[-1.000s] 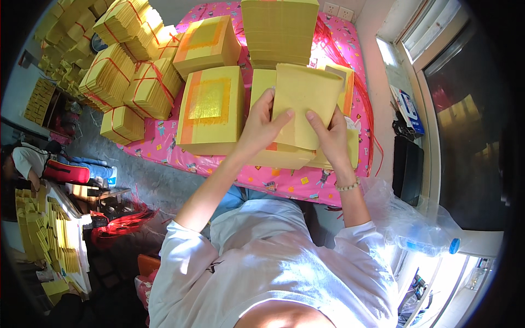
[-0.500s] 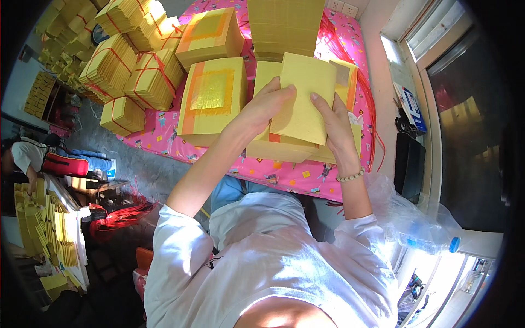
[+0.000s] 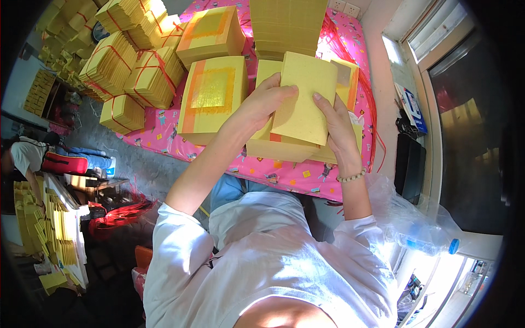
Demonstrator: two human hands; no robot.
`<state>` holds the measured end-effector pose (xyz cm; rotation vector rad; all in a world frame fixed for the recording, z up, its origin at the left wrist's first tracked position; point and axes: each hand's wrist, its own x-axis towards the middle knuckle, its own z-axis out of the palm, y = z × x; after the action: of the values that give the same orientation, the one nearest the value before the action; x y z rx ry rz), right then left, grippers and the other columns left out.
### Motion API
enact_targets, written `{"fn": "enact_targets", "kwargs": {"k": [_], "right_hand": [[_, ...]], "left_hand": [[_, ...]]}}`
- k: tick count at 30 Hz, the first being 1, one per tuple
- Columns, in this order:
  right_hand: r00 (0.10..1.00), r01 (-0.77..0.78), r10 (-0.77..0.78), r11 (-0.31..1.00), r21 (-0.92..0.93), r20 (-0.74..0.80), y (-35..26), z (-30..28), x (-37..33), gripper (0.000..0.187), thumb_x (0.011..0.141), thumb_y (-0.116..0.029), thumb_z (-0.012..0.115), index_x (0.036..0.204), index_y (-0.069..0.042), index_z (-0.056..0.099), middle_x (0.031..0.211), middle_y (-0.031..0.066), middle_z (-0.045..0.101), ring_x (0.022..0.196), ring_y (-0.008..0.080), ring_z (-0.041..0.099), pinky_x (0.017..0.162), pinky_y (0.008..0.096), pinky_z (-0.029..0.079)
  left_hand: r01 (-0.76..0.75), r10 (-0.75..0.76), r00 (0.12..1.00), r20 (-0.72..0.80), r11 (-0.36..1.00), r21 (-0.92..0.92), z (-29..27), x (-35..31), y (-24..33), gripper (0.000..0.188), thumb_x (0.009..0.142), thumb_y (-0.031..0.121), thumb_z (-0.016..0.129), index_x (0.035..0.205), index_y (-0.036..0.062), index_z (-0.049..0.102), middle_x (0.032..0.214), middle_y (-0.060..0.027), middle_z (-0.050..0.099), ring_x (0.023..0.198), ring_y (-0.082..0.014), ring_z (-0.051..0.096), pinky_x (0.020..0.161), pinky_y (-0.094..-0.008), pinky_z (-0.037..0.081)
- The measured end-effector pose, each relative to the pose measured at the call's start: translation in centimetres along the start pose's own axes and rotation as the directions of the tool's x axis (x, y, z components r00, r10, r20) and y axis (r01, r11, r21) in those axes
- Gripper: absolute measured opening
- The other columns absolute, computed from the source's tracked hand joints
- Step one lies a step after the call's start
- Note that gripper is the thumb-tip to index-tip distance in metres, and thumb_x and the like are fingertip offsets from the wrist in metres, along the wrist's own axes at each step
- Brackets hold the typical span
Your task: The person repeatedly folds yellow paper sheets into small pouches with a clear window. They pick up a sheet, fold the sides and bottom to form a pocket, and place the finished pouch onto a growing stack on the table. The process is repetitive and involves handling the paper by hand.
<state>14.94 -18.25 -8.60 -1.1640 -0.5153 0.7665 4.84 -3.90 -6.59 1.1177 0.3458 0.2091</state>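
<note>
Pinching a piece of yellow paper (image 3: pixel 307 98) between both hands, as seen from the head camera. Pressing the thumb of the left hand (image 3: pixel 266 103) onto its face toward the left edge, with the fingers tucked behind. Gripping the opposite edge with the right hand (image 3: pixel 340 128), with thumb in front and fingers behind; cannot tell the exact placement of the hidden fingertips. Holding the paper tilted above a thick yellow stack (image 3: pixel 281 150) on a pink patterned cover (image 3: pixel 268 175). Wearing a beaded bracelet (image 3: pixel 351 176) on the right wrist. Showing to the left a block with a gold square (image 3: pixel 212 94), then bundles tied with red strips (image 3: pixel 112 68). Showing farther left a co-worker (image 3: pixel 30 156) beside a table piled with yellow paper. Showing to the right loose red strips (image 3: pixel 367 90) and a clear plastic bottle (image 3: pixel 429 239) with a blue cap.
</note>
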Motion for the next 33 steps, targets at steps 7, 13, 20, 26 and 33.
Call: {"fn": "enact_targets", "kwargs": {"k": [7, 13, 20, 26, 33], "right_hand": [[1.0, 0.01, -0.01, 1.0, -0.012, 0.011, 0.0, 0.1, -0.2, 0.046, 0.093, -0.015, 0.059, 0.132, 0.004, 0.042, 0.123, 0.0124, 0.056, 0.11, 0.016, 0.057, 0.09, 0.0284, 0.048], [0.973, 0.206, -0.227, 0.929, -0.307, -0.035, -0.3, 1.2, -1.6, 0.045, 0.09, -0.009, 0.061, 0.127, 0.003, 0.04, 0.115, 0.0123, 0.056, 0.104, 0.0157, 0.057, 0.088, 0.028, 0.048], [0.945, 0.311, -0.327, 0.899, -0.309, -0.001, -0.8, 1.8, -3.4, 0.049, 0.089, -0.004, 0.059, 0.131, 0.001, 0.035, 0.119, 0.0118, 0.052, 0.108, 0.0159, 0.054, 0.089, 0.0293, 0.047], [0.931, 0.354, -0.364, 0.893, -0.279, 0.016, -0.4, 1.8, -4.0, 0.052, 0.089, -0.003, 0.059, 0.133, 0.001, 0.033, 0.121, 0.0112, 0.05, 0.109, 0.0155, 0.052, 0.09, 0.0292, 0.047], [0.942, 0.325, -0.336, 0.912, -0.249, -0.001, -0.7, 2.3, -4.3, 0.052, 0.089, -0.003, 0.059, 0.134, 0.001, 0.033, 0.121, 0.0115, 0.051, 0.11, 0.0158, 0.053, 0.091, 0.0296, 0.047]], "left_hand": [[-0.04, 0.041, 0.999, -0.032, 0.999, 0.034, 0.1, -0.1, -0.3, 0.035, 0.093, 0.012, 0.054, 0.125, -0.0012, 0.047, 0.118, -0.0118, 0.059, 0.105, -0.0176, 0.06, 0.09, -0.0318, 0.049], [-0.24, 0.254, 0.959, -0.126, 0.964, 0.119, 1.7, -1.6, -1.1, 0.034, 0.094, 0.01, 0.052, 0.126, -0.0003, 0.043, 0.118, -0.0106, 0.058, 0.108, -0.0149, 0.057, 0.092, -0.03, 0.045], [-0.531, 0.541, 0.836, -0.095, 0.84, 0.108, 3.4, -2.9, -2.4, 0.027, 0.097, 0.007, 0.048, 0.121, -0.0013, 0.04, 0.113, -0.0106, 0.052, 0.108, -0.0124, 0.048, 0.094, -0.0277, 0.039], [-0.565, 0.618, 0.782, -0.083, 0.758, 0.328, 3.4, -3.8, -2.5, 0.024, 0.098, 0.014, 0.048, 0.116, -0.0002, 0.041, 0.103, -0.0108, 0.056, 0.097, -0.0122, 0.052, 0.084, -0.0281, 0.043], [-0.555, 0.618, 0.781, -0.096, 0.756, 0.348, 3.3, -3.9, -2.4, 0.023, 0.098, 0.016, 0.049, 0.113, -0.0003, 0.041, 0.1, -0.0115, 0.056, 0.093, -0.0127, 0.053, 0.08, -0.0286, 0.045]]}}
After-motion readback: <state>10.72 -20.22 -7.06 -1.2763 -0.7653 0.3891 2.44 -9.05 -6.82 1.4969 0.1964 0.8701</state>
